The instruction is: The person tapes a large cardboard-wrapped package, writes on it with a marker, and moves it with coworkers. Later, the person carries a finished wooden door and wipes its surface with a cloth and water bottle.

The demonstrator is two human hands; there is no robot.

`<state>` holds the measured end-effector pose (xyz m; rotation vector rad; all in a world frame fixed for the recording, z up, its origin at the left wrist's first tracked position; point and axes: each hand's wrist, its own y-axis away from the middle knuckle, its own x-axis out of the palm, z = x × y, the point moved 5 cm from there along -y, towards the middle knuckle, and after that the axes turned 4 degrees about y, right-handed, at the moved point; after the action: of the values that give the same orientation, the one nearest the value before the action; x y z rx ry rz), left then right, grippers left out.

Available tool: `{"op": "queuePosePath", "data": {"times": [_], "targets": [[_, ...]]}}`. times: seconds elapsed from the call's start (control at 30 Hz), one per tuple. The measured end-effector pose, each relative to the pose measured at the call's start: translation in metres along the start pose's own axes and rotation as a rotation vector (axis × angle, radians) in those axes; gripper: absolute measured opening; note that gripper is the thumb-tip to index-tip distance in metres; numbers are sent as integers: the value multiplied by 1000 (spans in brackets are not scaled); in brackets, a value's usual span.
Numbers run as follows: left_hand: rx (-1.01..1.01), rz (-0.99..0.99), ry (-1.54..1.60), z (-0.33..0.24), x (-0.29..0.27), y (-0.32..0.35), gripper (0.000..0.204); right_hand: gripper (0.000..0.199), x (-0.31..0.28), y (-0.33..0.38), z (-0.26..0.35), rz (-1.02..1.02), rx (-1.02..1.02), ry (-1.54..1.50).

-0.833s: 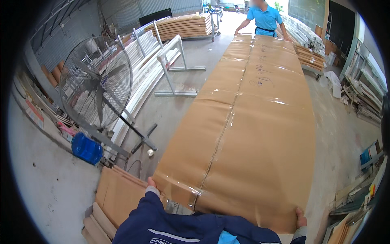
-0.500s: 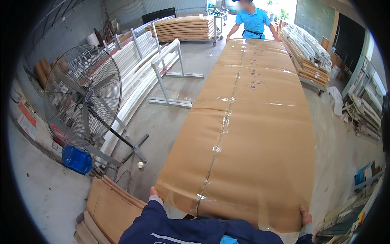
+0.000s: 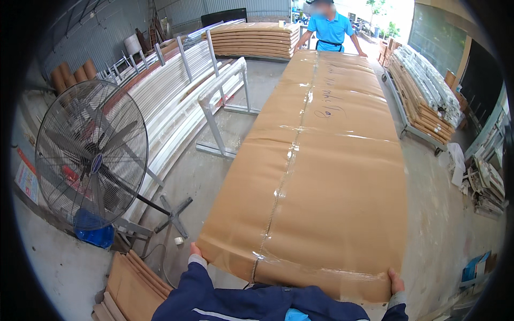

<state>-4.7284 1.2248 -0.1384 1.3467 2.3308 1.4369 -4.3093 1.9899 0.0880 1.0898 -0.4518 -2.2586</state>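
Fingers point(image 3: 395, 278) gripping long brown paper-wrapped package point(image 3: 321, 176), taped seam point(image 3: 278, 192)

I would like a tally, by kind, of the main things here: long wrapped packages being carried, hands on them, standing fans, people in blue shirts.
Long brown wrapped package: 1
Hands: 2, left hand, right hand
Standing fan: 1
Person in blue shirt: 1
Total: 5

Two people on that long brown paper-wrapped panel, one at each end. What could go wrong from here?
1. The left hand and right hand grip only the near corners of the long brown paper-wrapped panel; it may slip or sag.
2. The large black pedestal fan stands close on the left; its base legs could trip the carrier.
3. The flat cardboard stack lies near the feet, another trip hazard.
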Motion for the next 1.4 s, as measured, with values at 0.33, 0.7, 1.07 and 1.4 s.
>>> {"op": "queuePosePath", "data": {"times": [0.33,0.7,1.07,1.4], "targets": [[66,-66,97,27,205,24,50,99,-9,-237,159,137,-81,-124],[7,-134,123,155,433,-17,54,107,-97,-516,402,82,-88,315],[22,-225,279,258,635,-83,58,104,-107,-723,630,51,-164,365],[54,-383,360,287,833,-67,61,104,-113,-953,776,224,-261,481]]}}
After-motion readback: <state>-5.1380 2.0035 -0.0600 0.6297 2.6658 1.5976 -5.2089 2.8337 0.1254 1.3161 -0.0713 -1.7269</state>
